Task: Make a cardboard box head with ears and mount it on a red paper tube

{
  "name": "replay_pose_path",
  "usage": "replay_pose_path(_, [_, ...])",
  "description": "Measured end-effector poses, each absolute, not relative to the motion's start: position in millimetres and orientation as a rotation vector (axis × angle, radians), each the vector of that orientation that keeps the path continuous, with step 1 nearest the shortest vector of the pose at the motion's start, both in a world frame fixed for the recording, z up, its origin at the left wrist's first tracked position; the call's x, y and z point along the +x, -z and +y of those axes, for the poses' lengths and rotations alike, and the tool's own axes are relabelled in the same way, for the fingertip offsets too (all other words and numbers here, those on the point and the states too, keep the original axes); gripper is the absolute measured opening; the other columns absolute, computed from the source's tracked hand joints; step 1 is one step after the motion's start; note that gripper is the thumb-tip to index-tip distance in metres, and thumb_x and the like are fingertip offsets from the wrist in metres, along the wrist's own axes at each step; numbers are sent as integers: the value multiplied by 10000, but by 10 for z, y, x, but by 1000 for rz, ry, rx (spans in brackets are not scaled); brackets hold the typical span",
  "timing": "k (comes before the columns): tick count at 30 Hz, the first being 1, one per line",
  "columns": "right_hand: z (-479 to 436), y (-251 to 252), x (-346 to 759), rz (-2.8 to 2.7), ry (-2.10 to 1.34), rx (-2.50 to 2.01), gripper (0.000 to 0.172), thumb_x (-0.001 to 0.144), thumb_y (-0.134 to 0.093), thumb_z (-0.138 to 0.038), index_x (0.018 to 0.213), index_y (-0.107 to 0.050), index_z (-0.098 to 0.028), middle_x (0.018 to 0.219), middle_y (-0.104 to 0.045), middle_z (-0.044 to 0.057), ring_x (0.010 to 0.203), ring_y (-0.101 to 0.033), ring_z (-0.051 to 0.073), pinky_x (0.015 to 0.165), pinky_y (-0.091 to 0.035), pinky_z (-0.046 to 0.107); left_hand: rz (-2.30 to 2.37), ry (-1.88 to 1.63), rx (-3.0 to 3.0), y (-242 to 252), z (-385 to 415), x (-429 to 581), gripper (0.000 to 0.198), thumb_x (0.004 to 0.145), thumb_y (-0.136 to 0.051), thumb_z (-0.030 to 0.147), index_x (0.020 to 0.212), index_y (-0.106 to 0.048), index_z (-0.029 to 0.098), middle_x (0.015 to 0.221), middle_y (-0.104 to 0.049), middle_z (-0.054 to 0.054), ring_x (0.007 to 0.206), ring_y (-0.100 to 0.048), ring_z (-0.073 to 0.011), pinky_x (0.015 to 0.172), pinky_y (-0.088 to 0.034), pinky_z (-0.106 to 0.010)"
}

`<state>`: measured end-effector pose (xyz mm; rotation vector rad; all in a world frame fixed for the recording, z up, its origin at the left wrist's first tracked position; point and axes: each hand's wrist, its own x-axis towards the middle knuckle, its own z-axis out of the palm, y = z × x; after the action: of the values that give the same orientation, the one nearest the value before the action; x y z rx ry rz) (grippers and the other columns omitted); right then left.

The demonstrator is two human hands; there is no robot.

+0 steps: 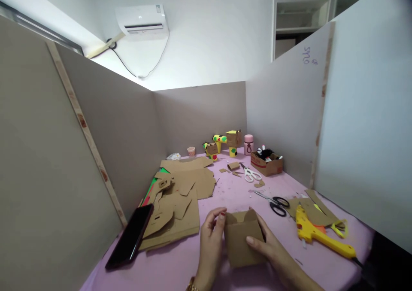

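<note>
A small brown cardboard box (pixel 243 244) is held low in the middle of the view, its top edge cut into rounded, ear-like corners. My right hand (pixel 269 244) grips its right side, thumb across the front face and fingers behind. At the upper left corner, my left hand (pixel 213 235) is closed, thumb and fingertips pinched at the edge; its other fingers are curled. Black-handled scissors (pixel 276 204) lie beyond my right hand. To the right rests a yellow glue gun (pixel 317 233) beside cardboard scraps (pixel 310 211).
Stacked cardboard sheets (pixel 180 213) and a black phone (pixel 130 237) lie left on the pink tablecloth (pixel 225 192). Farther back are white scissors (pixel 252 174), a carton of markers (pixel 267 166), a pink bottle (pixel 248 145) and yellow spotted cardboard figures (pixel 233 140). Grey partitions (pixel 199 115) enclose the table.
</note>
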<state>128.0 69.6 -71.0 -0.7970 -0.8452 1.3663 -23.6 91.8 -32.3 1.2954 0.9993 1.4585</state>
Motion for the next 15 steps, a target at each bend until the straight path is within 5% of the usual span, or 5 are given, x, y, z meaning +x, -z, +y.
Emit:
replay_pose_path(3, [686,723,1276,-854,-1380,-791,1102,485,-834,-431,1400,-258,-216,1244,-572,139,1063,-578,313,874,-467,422,985,-1437,1297,286,920,-187,276,769,-620,435,735,-659,164,700,-631,-21,695,-554,-169,650,-444,-241])
replay_pose_path(9, [673,746,1301,-880,-1409,-762,1136,500,-831,-423,1430,-214,-209,1262,-566,131,1097,-556,312,897,-452,418,996,-1455,1268,368,890,-128,315,802,-578,451,642,-571,180,607,-557,27,592,-498,-124,582,-411,-212])
replay_pose_path(11, [673,746,1317,-886,-1407,-768,1119,506,-831,-415,1427,-229,-215,1272,-561,127,1102,-554,312,906,-447,421,996,-1453,1275,378,880,-142,295,804,-572,467,719,-616,187,708,-623,-1,693,-559,-151,653,-439,-226])
replay_pose_path(13, [677,742,1328,-878,-1393,-767,1092,513,-832,-402,1417,-251,-207,1294,-544,135,1115,-548,317,920,-439,428,985,-1465,1302,406,872,-160,343,771,-604,497,951,-639,208,1026,-655,-55,974,-570,-203,816,-438,-252])
replay_pose_path(15, [682,736,1324,-849,-1388,-748,1061,523,-832,-379,1402,-265,-202,1333,-509,145,1147,-529,323,939,-426,440,964,-1461,1306,471,866,-170,655,691,-663,551,1237,-500,227,1368,-463,-100,1247,-409,-253,953,-388,-289])
